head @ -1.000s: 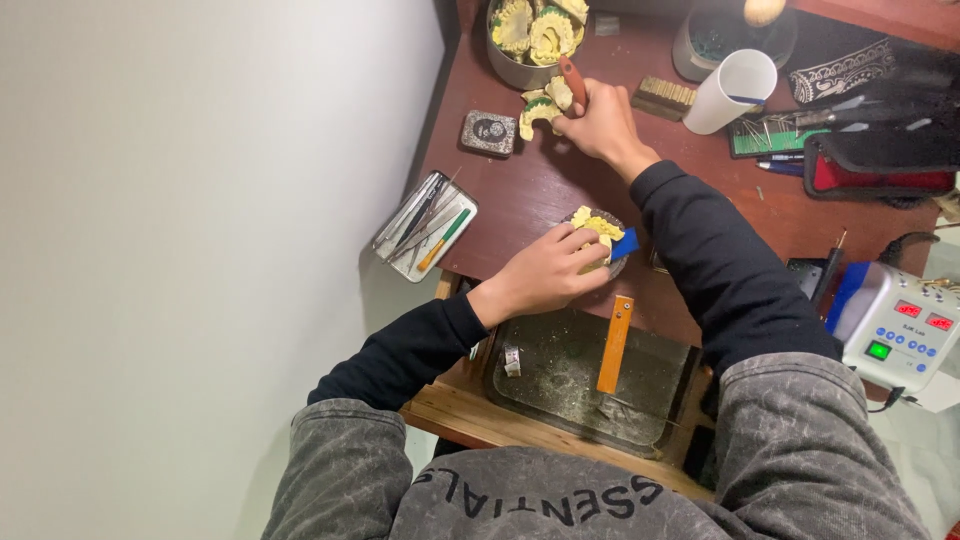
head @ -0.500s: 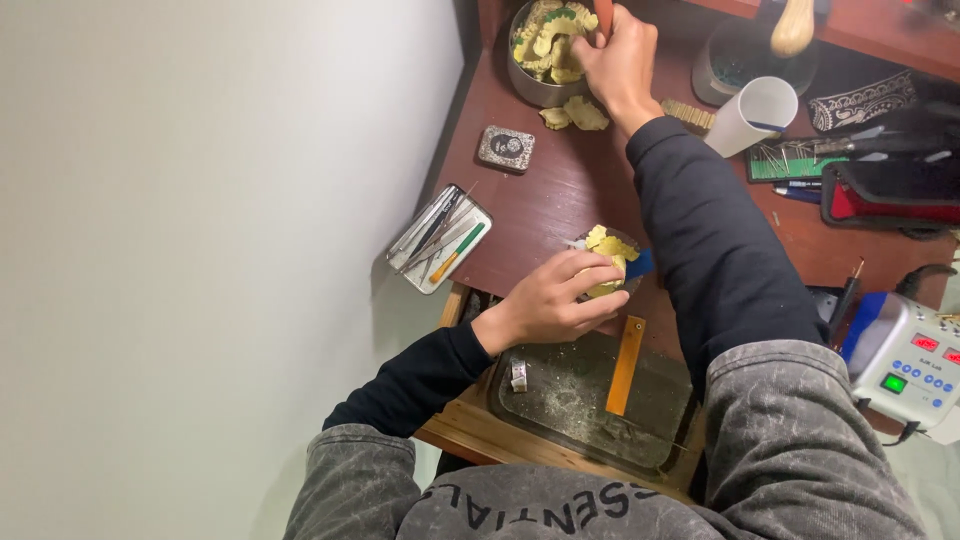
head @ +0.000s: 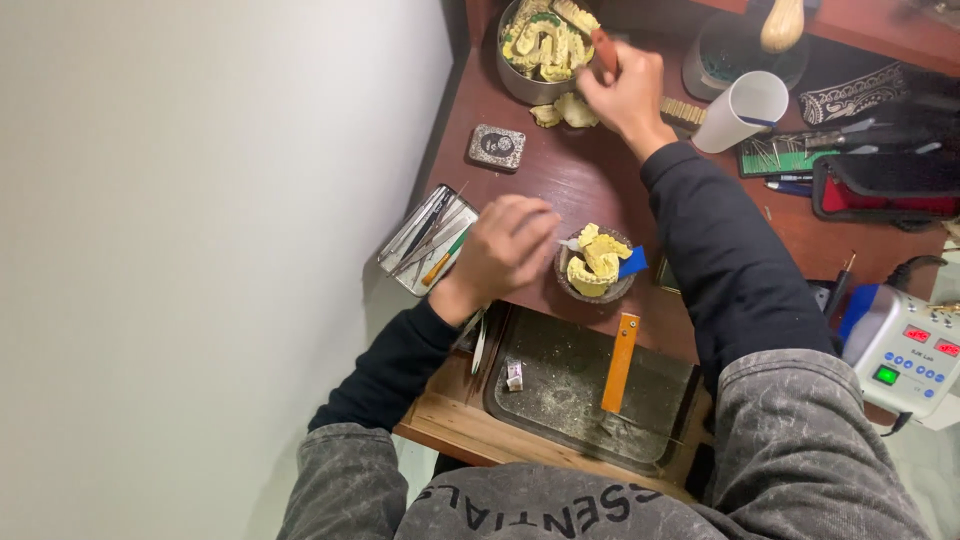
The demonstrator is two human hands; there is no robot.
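My right hand (head: pixel 628 95) reaches to the far edge of the desk and grips a reddish-brown piece (head: pixel 603 45) at the rim of a large metal bowl (head: pixel 520 85) heaped with yellow dental casts (head: pixel 545 40). Two loose casts (head: pixel 565 112) lie just below that bowl. My left hand (head: pixel 505 250) rests with curled fingers against the left rim of a small dark bowl (head: pixel 590 292) holding a few yellow casts (head: pixel 597 262) and a blue strip (head: pixel 632 262). A small pale tip shows between its fingers and the bowl.
A metal tray of hand tools (head: pixel 428 240) overhangs the desk's left edge, beside a small patterned tin (head: pixel 497 147). A white paper cup (head: pixel 740 110), a red-and-black case (head: pixel 880 185) and a white device with buttons (head: pixel 905 350) stand right. A dusty dark tray (head: pixel 560 395) holds an orange stick (head: pixel 620 362).
My right hand has drawn back slightly from over the big bowl to its rim. My left hand has slid to the left side of the small bowl, uncovering the casts inside.
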